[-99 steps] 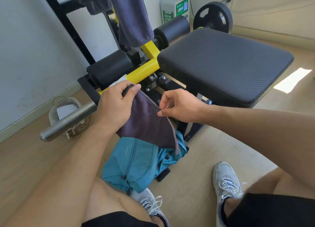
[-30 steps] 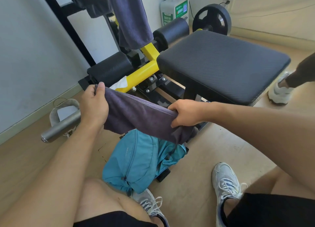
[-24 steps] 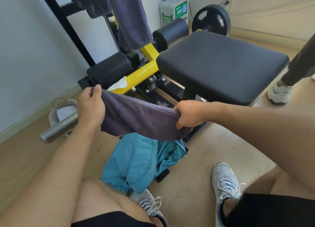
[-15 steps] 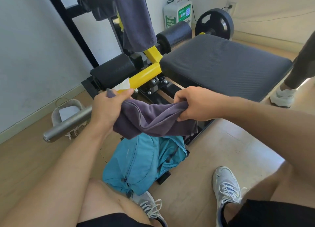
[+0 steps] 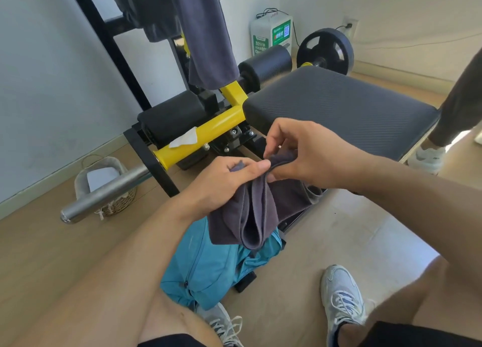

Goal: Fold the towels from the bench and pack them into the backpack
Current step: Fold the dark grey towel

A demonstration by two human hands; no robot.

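Item one: my left hand (image 5: 224, 182), thumb and fingers curled round the upper edge of a dark grey towel (image 5: 250, 213), gripping it. Item two: my right hand (image 5: 300, 151), pinching the same top edge just beside the left thumb, the two hands nearly touching. The towel hangs doubled in loose folds below both hands, its lower end directly above a teal backpack (image 5: 208, 265) that lies slumped on the wooden floor (image 5: 52, 255) between my knees; I cannot tell whether cloth and bag touch. Item three: a second dark towel (image 5: 206, 41) draped high on the bench frame, above the yellow bar (image 5: 203, 135). Item four: black padded bench seat (image 5: 347, 109), just beyond my right hand. Also logged: steel bar end (image 5: 104, 195), wicker basket (image 5: 104, 182), weight plate (image 5: 326, 52), and another person's leg (image 5: 459, 106) at the right edge.
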